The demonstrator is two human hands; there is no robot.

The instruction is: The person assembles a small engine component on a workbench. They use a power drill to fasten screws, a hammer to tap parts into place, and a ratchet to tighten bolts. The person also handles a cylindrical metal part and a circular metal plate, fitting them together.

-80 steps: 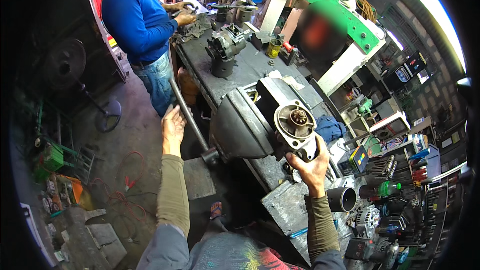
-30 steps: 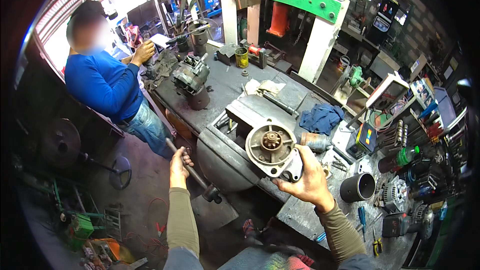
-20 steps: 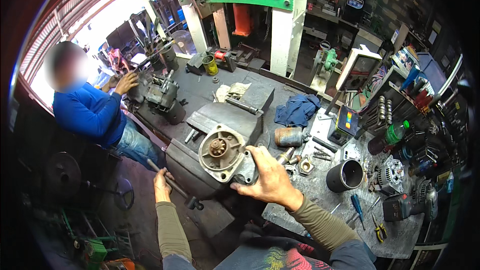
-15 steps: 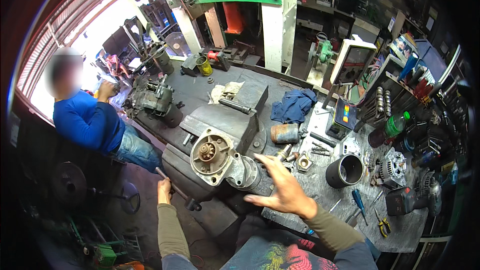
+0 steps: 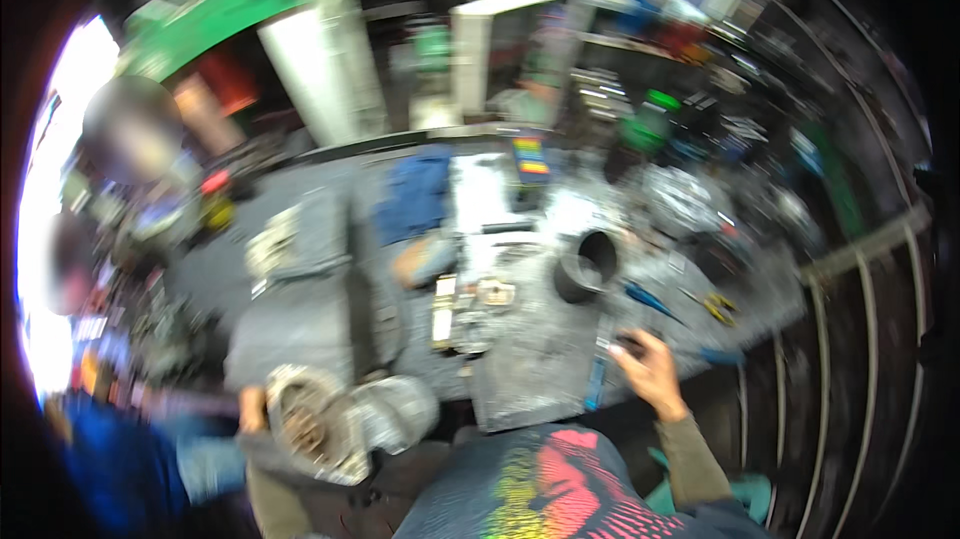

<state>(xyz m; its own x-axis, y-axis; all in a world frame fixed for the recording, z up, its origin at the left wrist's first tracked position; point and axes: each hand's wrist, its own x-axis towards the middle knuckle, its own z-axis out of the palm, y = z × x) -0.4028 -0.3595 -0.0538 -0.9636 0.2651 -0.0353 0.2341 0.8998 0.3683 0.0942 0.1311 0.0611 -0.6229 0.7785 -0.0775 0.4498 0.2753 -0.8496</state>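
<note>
Workbench near right hand; label blurred

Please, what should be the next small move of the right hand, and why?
Perhaps the right bare hand should shift slightly left to the slim blue tool on the flat grey worktop: it lies just beside the hand, though blur hides whether they touch.

On my feed, motion blur smears the metal housing and the bench; the shirt print is crisper. Light burns out white at left, glare whitens patches of the bench, and I see deep shadow at lower right, where pale bars bend toward the black rim.
</note>
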